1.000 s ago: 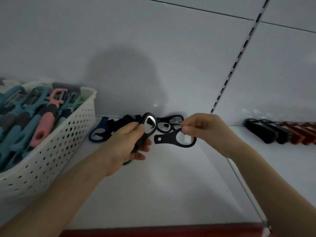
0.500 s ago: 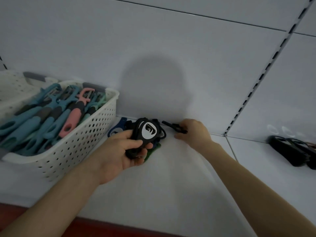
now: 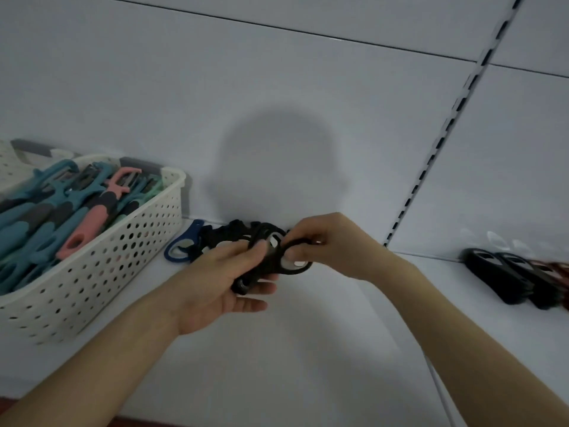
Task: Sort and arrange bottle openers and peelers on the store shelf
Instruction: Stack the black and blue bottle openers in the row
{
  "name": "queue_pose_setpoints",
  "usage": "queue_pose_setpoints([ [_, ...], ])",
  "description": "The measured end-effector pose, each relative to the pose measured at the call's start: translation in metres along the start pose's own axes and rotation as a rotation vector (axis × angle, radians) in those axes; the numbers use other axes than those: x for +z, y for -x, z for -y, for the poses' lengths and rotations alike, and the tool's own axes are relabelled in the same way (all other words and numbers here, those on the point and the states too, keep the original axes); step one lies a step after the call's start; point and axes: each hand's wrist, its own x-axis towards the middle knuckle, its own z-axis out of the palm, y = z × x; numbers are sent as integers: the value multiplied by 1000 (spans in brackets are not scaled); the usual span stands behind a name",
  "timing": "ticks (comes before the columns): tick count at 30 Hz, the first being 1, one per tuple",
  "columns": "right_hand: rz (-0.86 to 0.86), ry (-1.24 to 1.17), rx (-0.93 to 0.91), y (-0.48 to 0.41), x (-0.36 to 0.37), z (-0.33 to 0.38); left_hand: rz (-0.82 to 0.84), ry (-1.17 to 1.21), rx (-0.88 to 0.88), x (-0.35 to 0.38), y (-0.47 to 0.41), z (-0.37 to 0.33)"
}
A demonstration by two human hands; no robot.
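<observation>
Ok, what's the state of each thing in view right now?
Left hand: holds a stack of black openers.
Right hand: pinches one black opener at that stack.
Basket: full of peelers.
Blue opener: lying on shelf.
Right-side openers: lined up.

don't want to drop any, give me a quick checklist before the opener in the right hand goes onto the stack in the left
1. Left hand grips the black opener stack: ok.
2. Right hand pinches one black opener against the stack: ok.
3. That opener lines up flat with the stack: cannot tell, the fingers cover it.
4. Loose openers at the back wall are gathered: not ok; the blue opener also lies on the shelf.
5. Peelers are in the white basket: ok.
</observation>
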Motion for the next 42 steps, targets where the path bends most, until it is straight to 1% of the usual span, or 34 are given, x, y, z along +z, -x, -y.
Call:
queue_pose_setpoints([
  [2, -126, 2, -11, -3, 5, -6, 29, -35, 7, 7, -1, 4],
  [3, -211, -19, 23, -4, 3, -14, 19, -32, 12, 8, -2, 6],
  [4, -292, -2, 89, -4, 0, -21, -3, -12, 13, 8, -4, 6],
  [5, -341, 83, 190, -3, -3, -32, -29, 19, 12, 6, -5, 7],
  [6, -328, 222, 305, -2, -5, -43, -54, 56, 11, 5, -7, 7],
  [7, -267, 367, 401, 0, -6, -54, -72, 92, 11, 4, -8, 8],
  [8, -203, 479, 455, 2, -5, -62, -82, 122, 12, 4, -8, 8],
  [9, -178, 533, 469, 3, -3, -69, -81, 141, 15, 4, -9, 9],
  [10, -182, 529, 467, 4, -2, -74, -73, 153, 17, 4, -9, 9],
  [12, -225, 444, 457, 4, -3, -80, -57, 164, 21, 4, -10, 8],
  [13, -271, 363, 456, 4, -4, -83, -54, 164, 25, 4, -9, 8],
  [14, -335, 240, 452, 5, -7, -83, -54, 162, 30, 4, -9, 8],
  [16, -447, -94, 409, 9, -17, -82, -74, 160, 44, 2, -8, 7],
  [17, -454, -267, 364, 12, -22, -79, -90, 158, 52, 1, -8, 7],
  [19, -364, -519, 291, 17, -29, -66, -115, 155, 59, 0, -10, 7],
  [21, -247, -597, 218, 17, -26, -50, -111, 146, 55, 2, -11, 7],
  [23, -232, -523, 131, 11, -12, -34, -61, 134, 47, 6, -11, 8],
  [26, -325, -275, 45, -3, 12, -24, -5, 113, 12, 13, -7, 10],
  [29, -390, -134, 26, -12, 22, -30, -50, 111, 13, 13, -7, 11],
  [30, -432, -25, 39, -15, 21, -37, -77, 119, 21, 11, -8, 11],
  [32, -477, 297, 118, -19, 15, -58, -132, 150, 44, 7, -9, 11],
  [33, -460, 440, 177, -20, 12, -69, -157, 164, 54, 4, -9, 12],
  [35, -409, 608, 253, -20, 11, -86, -197, 179, 64, 0, -11, 14],
  [38, -398, 714, 257, -24, 13, -94, -218, 190, 63, -3, -12, 15],
  [42, -471, 629, 227, -26, 0, -93, -219, 177, 63, -3, -13, 16],
])
